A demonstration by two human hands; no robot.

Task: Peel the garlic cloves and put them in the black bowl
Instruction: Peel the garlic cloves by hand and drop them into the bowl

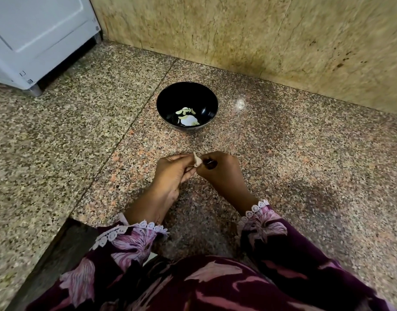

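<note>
Speckled granite makes up the worktop (283, 153), seen from the head camera looking down. A black bowl (168, 97) is set on it, well apart from the hands and nearer the wall. Some peeled garlic cloves (186, 111) are seen lying in the bottom of the bowl, pale green and white, with a bigger white piece (189, 120) just beside them.

Closer to the person, a small garlic clove (197, 161) is held up above the worktop between both hands. It is pinched by the left hand (173, 173), with the fingers curled around its near end. It is also pinched at its other side by the right hand (220, 169), with the fingers bent tight and a dark painted nail (210, 164) pressed close to it. So each grip is closed on the same clove. A bit of pale skin is seen sticking up from the top of the clove.

Dark purple sleeves (130, 243) with pink flowers and white lace cuffs are worn on both arms. A yellow-brown stone wall (260, 37) is seen behind the bowl. A white appliance (35, 37) is seen at the top left corner, standing on the worktop.
</note>
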